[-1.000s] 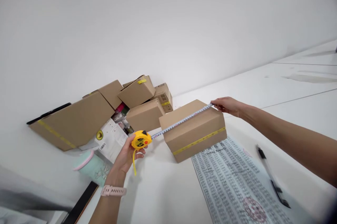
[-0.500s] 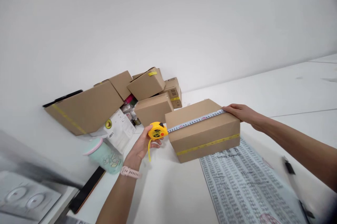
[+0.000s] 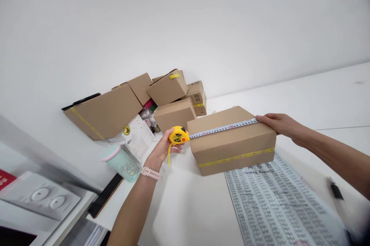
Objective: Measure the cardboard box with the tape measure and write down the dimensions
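A yellow tape measure (image 3: 179, 135) sits in my left hand (image 3: 162, 149), fingers closed round its case at the left end of a cardboard box (image 3: 231, 149). Its blade (image 3: 224, 128) runs out across the top of the box, numbers facing up. At the box's right end, my right hand (image 3: 273, 122) pinches the blade's far end against the top edge. A yellow strap hangs down from the case. Yellow tape crosses the front side of the box, which lies partly over a printed sheet (image 3: 274, 199) headed "Testing Report".
Several cardboard boxes (image 3: 175, 115) are piled against the wall at the back left. Nearer stand a mint cup with a pink lid (image 3: 123, 163) and a white package with an avocado picture (image 3: 137, 134). A black pen (image 3: 335, 190) lies on the right.
The whole scene has shifted rightward in view as the camera turned. Both hands keep their places on the tape measure, and the blade still lies across the box.
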`<state>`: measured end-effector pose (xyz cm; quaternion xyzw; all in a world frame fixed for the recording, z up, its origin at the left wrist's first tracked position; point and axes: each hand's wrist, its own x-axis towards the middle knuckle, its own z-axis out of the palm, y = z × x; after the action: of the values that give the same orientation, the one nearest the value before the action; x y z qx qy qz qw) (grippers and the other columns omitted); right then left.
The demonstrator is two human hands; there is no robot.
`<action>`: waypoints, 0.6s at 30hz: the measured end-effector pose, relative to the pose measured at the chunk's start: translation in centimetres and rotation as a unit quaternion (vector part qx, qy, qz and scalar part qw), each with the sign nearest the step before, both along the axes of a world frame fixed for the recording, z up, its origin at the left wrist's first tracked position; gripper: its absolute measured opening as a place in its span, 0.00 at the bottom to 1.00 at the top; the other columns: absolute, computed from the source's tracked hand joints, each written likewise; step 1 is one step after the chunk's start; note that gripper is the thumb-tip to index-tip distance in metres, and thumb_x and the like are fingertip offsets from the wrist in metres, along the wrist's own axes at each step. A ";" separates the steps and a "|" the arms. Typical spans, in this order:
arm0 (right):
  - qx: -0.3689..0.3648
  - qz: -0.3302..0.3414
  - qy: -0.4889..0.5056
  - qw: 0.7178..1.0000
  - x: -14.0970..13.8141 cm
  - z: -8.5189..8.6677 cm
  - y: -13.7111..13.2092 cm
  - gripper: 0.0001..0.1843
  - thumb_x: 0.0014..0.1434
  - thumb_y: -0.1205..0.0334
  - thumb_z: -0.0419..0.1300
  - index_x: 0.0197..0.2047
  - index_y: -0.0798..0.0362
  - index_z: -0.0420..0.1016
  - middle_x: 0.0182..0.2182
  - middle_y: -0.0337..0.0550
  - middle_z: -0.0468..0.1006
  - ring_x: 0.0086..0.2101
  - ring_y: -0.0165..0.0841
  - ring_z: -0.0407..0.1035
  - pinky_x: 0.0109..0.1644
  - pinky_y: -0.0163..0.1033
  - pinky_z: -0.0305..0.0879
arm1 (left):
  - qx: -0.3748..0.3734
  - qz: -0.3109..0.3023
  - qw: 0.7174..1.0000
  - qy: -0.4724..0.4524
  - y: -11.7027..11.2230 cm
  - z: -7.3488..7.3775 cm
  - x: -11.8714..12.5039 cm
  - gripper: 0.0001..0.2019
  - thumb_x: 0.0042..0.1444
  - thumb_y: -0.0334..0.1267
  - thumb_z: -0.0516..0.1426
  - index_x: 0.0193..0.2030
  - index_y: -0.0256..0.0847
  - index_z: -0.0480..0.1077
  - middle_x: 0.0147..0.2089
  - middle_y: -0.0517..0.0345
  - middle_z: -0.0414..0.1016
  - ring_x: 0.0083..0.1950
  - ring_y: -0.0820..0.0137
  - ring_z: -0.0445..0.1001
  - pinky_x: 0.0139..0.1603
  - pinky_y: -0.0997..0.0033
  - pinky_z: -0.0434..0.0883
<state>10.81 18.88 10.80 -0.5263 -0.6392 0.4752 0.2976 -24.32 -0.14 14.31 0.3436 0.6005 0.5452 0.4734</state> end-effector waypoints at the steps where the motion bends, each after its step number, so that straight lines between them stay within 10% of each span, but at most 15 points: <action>1: 0.003 -0.001 -0.002 1.000 0.0 -0.2 0.2 0.20 0.62 0.45 0.56 0.34 0.54 0.75 0.36 0.51 0.79 0.36 0.39 0.70 0.37 0.42 0.65 | -0.002 -0.001 1.000 -0.001 0.0 -0.1 0.0 0.22 0.59 0.52 0.56 0.46 0.33 0.74 0.34 0.45 0.80 0.25 0.68 0.76 0.27 0.72 0.74; 10: 0.108 -0.010 -0.092 0.990 -1.5 0.6 3.4 0.15 0.54 0.49 0.63 0.24 0.49 0.72 0.30 0.46 0.80 0.34 0.42 0.72 0.34 0.43 0.62 | -0.014 -0.013 1.000 0.005 -0.9 -0.1 0.0 0.22 0.62 0.51 0.53 0.49 0.33 0.73 0.34 0.47 0.80 0.25 0.68 0.76 0.28 0.70 0.75; 18: 0.059 -0.028 -0.022 0.998 -2.4 -0.3 3.6 0.17 0.53 0.47 0.64 0.22 0.48 0.69 0.29 0.47 0.79 0.32 0.39 0.70 0.32 0.41 0.62 | -0.012 -0.019 1.000 0.010 -0.7 -0.2 0.2 0.21 0.60 0.51 0.55 0.51 0.36 0.72 0.35 0.48 0.80 0.27 0.68 0.76 0.29 0.69 0.75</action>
<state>8.39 22.48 10.53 -0.5355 -0.6579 0.4162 0.3273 -24.15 -0.86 14.14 0.3548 0.6051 0.5255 0.4814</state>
